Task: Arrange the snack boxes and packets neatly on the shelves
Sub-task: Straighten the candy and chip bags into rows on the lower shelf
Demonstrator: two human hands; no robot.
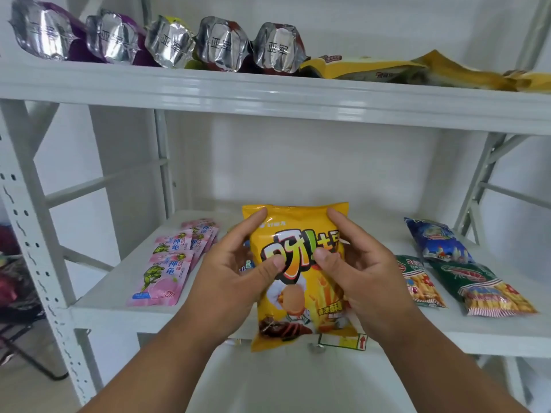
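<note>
your left hand: thumb and fingers curled round yellow chip bag
your right hand: likewise gripping it
bag: above middle shelf front edge
9 o'clock: pink packets
3 o'clock: green packets

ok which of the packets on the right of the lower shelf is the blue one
The blue packet lies farthest back on the right. The two nearer packets, the green packet by the right hand and the green shrimp packet, are green with red and yellow.

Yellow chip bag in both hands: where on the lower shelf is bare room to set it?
The lower shelf looks bare behind the yellow chip bag, between the pink packets and the blue bag, though the left hand and right hand hide part. The right front is crowded with green packets.
</note>
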